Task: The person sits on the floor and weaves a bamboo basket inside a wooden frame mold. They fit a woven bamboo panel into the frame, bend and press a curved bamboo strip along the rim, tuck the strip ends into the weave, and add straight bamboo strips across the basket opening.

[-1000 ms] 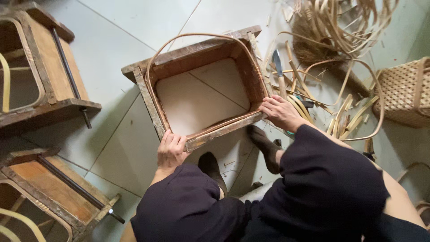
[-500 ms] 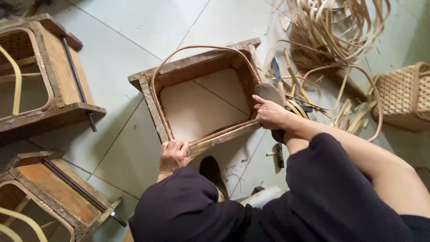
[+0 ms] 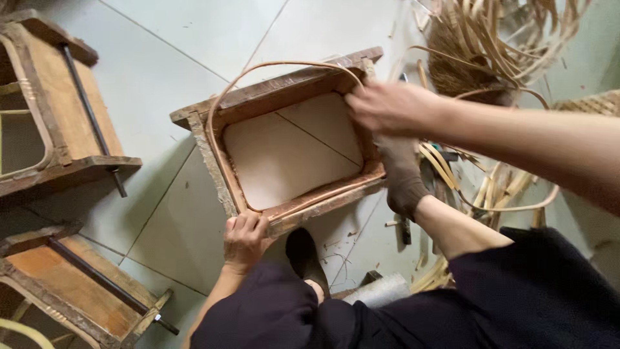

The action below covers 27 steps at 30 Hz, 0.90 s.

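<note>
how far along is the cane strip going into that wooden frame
Done: the cane strip lies against the left wall and along the near side of the wooden frame. In hand: the left hand pins the near left corner while the right hand presses the strip at the far right corner. Left: the far stretch arches above the frame's top edge, not seated, and the right side is hidden behind a socked foot.

Rough weathered wooden frame point(image 3: 284, 90) (matt), smooth pale cane strip point(image 3: 223, 110)

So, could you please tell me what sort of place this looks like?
Probably a rattan or cane weaving workshop: wooden frame moulds sit on a tiled floor, loose cane strips are heaped nearby, and a woven basket stands at the right.
</note>
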Motion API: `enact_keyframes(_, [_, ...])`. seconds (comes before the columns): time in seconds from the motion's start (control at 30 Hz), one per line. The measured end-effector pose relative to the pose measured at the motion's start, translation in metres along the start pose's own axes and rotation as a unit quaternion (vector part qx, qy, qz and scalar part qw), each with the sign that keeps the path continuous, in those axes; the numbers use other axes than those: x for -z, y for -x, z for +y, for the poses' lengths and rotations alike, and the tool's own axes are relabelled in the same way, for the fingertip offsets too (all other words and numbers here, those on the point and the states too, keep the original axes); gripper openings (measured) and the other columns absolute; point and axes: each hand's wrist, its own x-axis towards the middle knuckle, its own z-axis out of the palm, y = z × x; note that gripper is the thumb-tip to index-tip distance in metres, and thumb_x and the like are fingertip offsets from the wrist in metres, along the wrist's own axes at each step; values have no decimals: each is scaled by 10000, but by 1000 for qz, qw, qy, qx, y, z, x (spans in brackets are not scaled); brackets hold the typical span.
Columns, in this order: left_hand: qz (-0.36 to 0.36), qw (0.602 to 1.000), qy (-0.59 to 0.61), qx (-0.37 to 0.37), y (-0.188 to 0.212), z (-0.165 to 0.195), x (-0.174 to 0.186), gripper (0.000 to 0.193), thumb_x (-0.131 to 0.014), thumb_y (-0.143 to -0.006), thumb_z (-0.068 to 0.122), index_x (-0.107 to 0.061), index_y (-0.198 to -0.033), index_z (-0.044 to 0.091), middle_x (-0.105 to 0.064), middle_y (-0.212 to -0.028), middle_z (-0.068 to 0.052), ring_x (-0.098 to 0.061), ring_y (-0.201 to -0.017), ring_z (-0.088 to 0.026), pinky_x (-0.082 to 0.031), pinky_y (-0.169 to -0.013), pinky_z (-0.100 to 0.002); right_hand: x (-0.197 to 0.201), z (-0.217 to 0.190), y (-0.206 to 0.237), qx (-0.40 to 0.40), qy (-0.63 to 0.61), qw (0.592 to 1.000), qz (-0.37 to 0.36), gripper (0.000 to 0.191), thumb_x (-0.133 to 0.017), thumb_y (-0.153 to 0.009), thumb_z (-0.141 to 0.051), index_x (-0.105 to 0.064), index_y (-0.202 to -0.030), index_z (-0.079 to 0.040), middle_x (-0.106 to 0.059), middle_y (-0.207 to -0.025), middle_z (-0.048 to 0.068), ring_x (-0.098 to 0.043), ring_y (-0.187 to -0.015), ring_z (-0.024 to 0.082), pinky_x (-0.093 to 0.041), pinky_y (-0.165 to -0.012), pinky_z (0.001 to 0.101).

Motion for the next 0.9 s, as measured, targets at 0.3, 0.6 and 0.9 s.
enact_keyframes(0.3, [-59,998,-20,9,-14,-12,-2,418,-733,-678,398,-691,-1009,146,-657,-1028,-42,-626,-1017,-221,-465,-899,-401,-72,5,-213,-233,-273,856,372,473,-661,-860,6,-666,-1315,-126,-656,-1138,42,-622,-1049,236,-569,-914,341])
enact_keyframes(0.6, [135,921,290,224,-80,-77,17,207,-756,-907,155,-579,-978,73,-630,-944,-70,-658,-792,-135,-575,-695,-272,-85,-23,-191,-204,-313,841,392,515,-662,-800,-20,-678,-1307,-106,-676,-1116,53,-611,-977,248,-563,-839,361])
enact_keyframes(0.9, [-21,660,566,493,-116,-202,-36,405,-909,-755,262,-577,-930,109,-563,-760,48,-490,-565,-51,-401,-465,-207,-73,-43,-172,-177,-329,850,372,398,-668,-872,-80,-685,-1270,-75,-665,-1046,56,-632,-946,244,-551,-833,360])
